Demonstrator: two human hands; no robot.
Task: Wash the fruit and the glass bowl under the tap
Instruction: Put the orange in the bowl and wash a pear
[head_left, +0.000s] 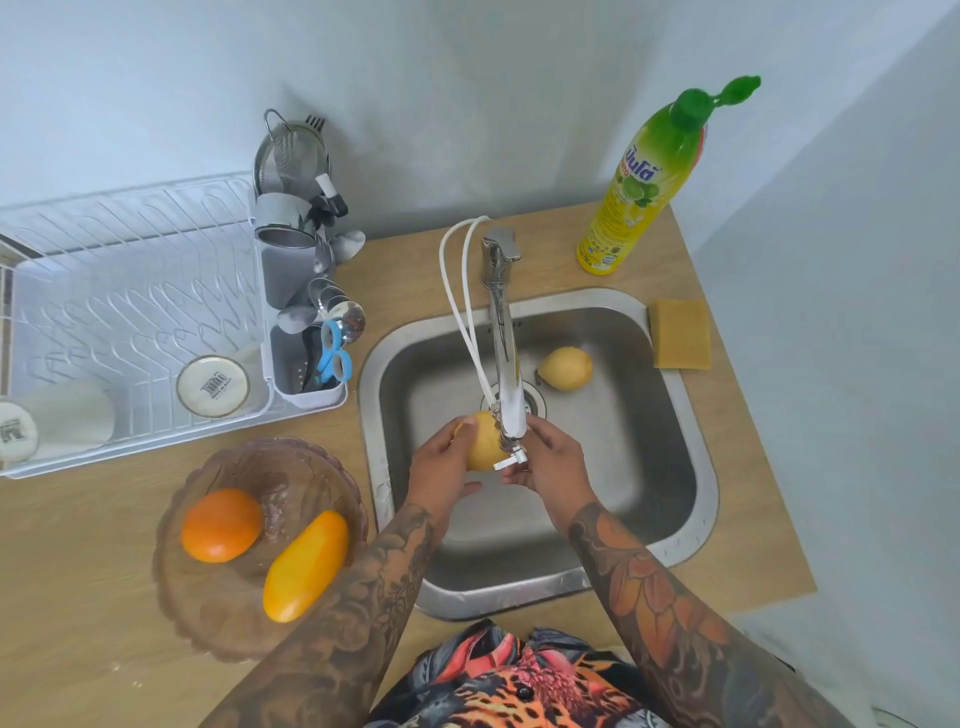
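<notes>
Fruit (480, 441) under tap spout (511, 415), above sink (675, 467); left hand (444, 467) grip clasps it, right hand (553, 462) rubs, fingers loose. Advice: rotate fully under flow. Glass bowl (208, 613) on worktop (78, 597).

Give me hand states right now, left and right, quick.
Left hand: closed around a yellow fruit under the tap.
Right hand: fingers on the small lever at the spout tip; grip cannot be told.
</notes>
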